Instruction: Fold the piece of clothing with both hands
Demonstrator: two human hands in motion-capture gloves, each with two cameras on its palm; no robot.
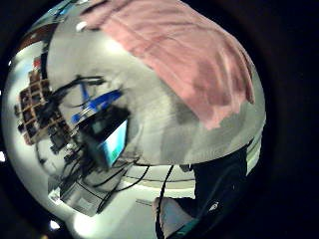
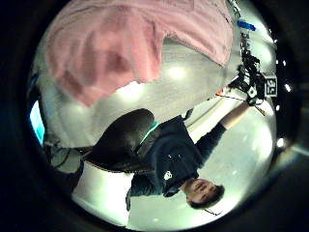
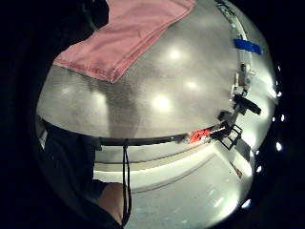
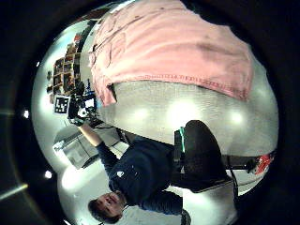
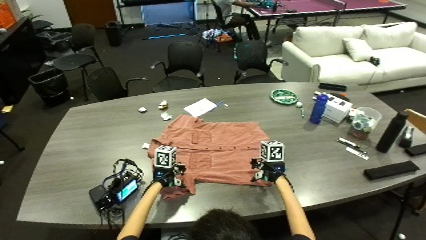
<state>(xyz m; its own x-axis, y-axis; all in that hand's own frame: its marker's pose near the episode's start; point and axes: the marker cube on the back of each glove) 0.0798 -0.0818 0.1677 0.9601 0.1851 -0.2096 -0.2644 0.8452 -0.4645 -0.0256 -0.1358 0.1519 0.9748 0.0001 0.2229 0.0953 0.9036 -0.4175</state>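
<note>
Both hands (image 5: 166, 176) (image 5: 267, 170) at shirt's (image 5: 213, 150) near hem, finger state unclear; face only in thumb views.

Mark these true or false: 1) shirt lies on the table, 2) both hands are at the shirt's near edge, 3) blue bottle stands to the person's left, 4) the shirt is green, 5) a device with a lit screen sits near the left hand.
1) True: the shirt lies on the table.
2) True: the left hand and the right hand are both at its near edge.
3) False: the blue bottle stands to the person's right.
4) False: it is reddish pink.
5) True: the device sits just left of the left hand.
</note>
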